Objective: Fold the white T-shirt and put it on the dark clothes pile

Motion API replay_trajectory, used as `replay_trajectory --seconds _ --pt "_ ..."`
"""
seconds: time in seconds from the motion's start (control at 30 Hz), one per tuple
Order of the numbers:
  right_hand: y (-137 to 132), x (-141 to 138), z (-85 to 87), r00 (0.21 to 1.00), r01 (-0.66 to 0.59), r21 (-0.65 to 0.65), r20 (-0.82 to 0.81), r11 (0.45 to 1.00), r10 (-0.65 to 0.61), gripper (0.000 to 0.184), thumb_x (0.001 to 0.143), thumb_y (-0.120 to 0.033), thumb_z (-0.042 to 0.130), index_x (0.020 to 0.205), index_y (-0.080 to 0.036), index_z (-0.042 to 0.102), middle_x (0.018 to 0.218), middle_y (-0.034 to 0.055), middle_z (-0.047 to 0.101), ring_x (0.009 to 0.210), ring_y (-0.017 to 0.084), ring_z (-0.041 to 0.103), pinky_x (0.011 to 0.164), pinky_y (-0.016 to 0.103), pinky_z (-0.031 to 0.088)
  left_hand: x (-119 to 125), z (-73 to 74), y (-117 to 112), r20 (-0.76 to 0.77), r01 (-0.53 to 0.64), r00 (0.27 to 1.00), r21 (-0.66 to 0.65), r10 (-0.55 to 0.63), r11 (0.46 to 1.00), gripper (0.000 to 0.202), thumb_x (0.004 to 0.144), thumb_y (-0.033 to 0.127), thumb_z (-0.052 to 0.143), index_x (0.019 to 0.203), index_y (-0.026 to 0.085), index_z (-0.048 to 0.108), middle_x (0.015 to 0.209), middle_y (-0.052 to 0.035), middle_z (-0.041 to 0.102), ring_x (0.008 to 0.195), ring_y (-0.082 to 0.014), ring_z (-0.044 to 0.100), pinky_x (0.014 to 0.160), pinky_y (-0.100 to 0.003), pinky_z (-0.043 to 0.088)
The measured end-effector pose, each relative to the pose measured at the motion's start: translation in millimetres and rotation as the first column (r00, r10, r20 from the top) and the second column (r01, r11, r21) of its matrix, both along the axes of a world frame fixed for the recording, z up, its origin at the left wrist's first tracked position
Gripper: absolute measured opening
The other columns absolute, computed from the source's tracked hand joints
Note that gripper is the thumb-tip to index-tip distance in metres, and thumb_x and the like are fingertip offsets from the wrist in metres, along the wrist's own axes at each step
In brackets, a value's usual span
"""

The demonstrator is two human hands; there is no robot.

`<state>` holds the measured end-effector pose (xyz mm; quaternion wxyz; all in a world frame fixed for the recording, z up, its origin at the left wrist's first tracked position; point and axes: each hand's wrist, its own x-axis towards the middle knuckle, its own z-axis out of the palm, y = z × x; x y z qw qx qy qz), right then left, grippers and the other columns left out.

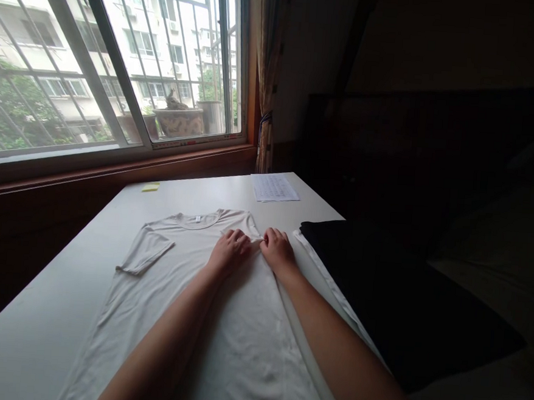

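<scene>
A white T-shirt lies flat on the white table, neck toward the window, its left sleeve spread out. Its right side is folded in along a straight edge. My left hand rests on the shirt near the right shoulder, fingers curled on the cloth. My right hand sits just beside it at the fold's top corner, fingers pinched on the fabric edge. Both hands almost touch.
A dark folded garment lies on the table's right side, over a white layer. A printed paper sheet and a yellow sticky note lie near the far edge. A barred window and curtain stand behind.
</scene>
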<state>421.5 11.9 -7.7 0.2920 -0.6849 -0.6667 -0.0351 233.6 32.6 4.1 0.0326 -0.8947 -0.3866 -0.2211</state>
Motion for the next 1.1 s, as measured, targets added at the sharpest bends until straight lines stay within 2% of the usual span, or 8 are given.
replay_trajectory --seconds 0.13,0.3,0.47,0.6,0.77,0.93,1.1 --pt "-3 -1 0.2 0.999 0.004 0.019 0.038 1.000 -0.005 0.009 0.088 -0.015 0.057 0.090 -0.023 0.061 0.096 0.0098 0.065 0.092 0.027 0.052 0.082 0.034 0.038 0 2.2 3 0.037 -0.028 0.999 -0.013 0.029 1.000 0.026 0.102 0.039 0.052 0.117 0.024 0.066 0.110 -0.0101 0.065 0.103 -0.0260 0.057 0.096 -0.041 0.047" --pt "-4 -2 1.3 0.999 -0.014 0.008 0.034 1.000 0.014 0.007 0.089 -0.019 0.061 0.094 -0.024 0.062 0.100 0.0079 0.065 0.092 0.026 0.053 0.080 0.034 0.039 3 12.4 21 0.065 -0.091 0.993 -0.048 0.094 0.995 0.030 0.105 0.028 0.042 0.123 0.022 0.066 0.118 -0.0111 0.065 0.111 -0.0273 0.056 0.101 -0.042 0.044" --pt "-5 -2 4.6 0.997 -0.070 0.023 0.028 0.997 0.070 0.010 0.088 -0.015 0.059 0.092 -0.024 0.061 0.100 0.0070 0.064 0.093 0.025 0.054 0.080 0.033 0.040 14 12.7 64 0.079 -0.170 0.980 -0.147 0.183 0.974 0.031 0.100 0.020 0.052 0.127 0.014 0.063 0.126 -0.0163 0.064 0.121 -0.0305 0.055 0.108 -0.047 0.041" --pt "-6 -1 7.8 0.997 -0.075 0.019 0.006 0.997 0.075 0.013 0.087 -0.012 0.057 0.090 -0.024 0.060 0.098 0.0066 0.063 0.093 0.024 0.055 0.081 0.032 0.041 24 9.9 103 0.104 -0.231 0.958 -0.268 0.267 0.935 0.035 0.100 0.032 0.060 0.130 0.015 0.059 0.121 -0.0112 0.065 0.113 -0.0265 0.062 0.103 -0.050 0.048" --pt "-6 -1 9.0 0.997 -0.077 0.012 -0.012 0.997 0.077 0.015 0.085 -0.010 0.056 0.089 -0.025 0.058 0.098 0.0063 0.062 0.092 0.024 0.055 0.080 0.032 0.041 38 9.0 138 0.121 -0.269 0.931 -0.410 0.344 0.871 0.041 0.099 0.042 0.063 0.130 0.016 0.058 0.120 -0.0098 0.065 0.103 -0.0236 0.066 0.092 -0.046 0.055" --pt "-4 0 8.1 0.997 -0.076 0.003 -0.009 0.997 0.076 0.012 0.086 -0.013 0.058 0.087 -0.026 0.056 0.096 0.0054 0.063 0.091 0.024 0.055 0.079 0.032 0.041 50 1.8 151 0.129 -0.282 0.913 -0.486 0.387 0.827 0.042 0.098 0.044 0.063 0.130 0.017 0.058 0.119 -0.0097 0.066 0.100 -0.0230 0.067 0.090 -0.045 0.056" --pt "-5 0 7.6 0.999 -0.042 0.000 -0.017 0.999 0.042 0.010 0.087 -0.016 0.057 0.087 -0.026 0.055 0.094 0.0059 0.063 0.089 0.024 0.056 0.076 0.032 0.041 52 -3.7 148 0.167 -0.281 0.905 -0.457 0.391 0.844 0.043 0.099 0.048 0.059 0.129 0.017 0.059 0.118 -0.0094 0.067 0.102 -0.0230 0.066 0.094 -0.045 0.053"
